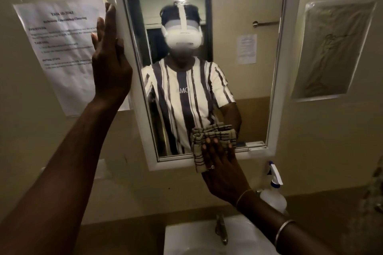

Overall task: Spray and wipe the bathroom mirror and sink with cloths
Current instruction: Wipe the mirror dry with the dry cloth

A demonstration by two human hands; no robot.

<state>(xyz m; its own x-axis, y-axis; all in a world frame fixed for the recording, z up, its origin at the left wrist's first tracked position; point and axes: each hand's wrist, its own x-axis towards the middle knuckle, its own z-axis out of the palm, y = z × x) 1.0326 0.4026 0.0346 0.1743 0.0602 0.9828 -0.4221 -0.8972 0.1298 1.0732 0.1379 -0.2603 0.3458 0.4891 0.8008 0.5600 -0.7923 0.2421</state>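
Note:
A white-framed mirror point(238, 80) hangs on the wall straight ahead. My right hand point(220, 163) presses a folded checked cloth point(199, 157) flat against the mirror's lower edge, fingers spread over it. The cloth's reflection shows just above. My left hand point(109, 56) rests flat, fingers straight, against the mirror's left frame, holding nothing. Below, the white sink point(186, 238) with a metal tap point(221, 229) is partly hidden by my right forearm. A white spray bottle point(274, 194) stands to the right of the sink, behind my right wrist.
A printed paper sheet point(62, 47) is stuck to the wall left of the mirror, partly behind my left hand. A plastic-covered sheet point(333, 49) hangs on the wall to the right. A small white shelf point(256, 146) sits at the mirror's lower right.

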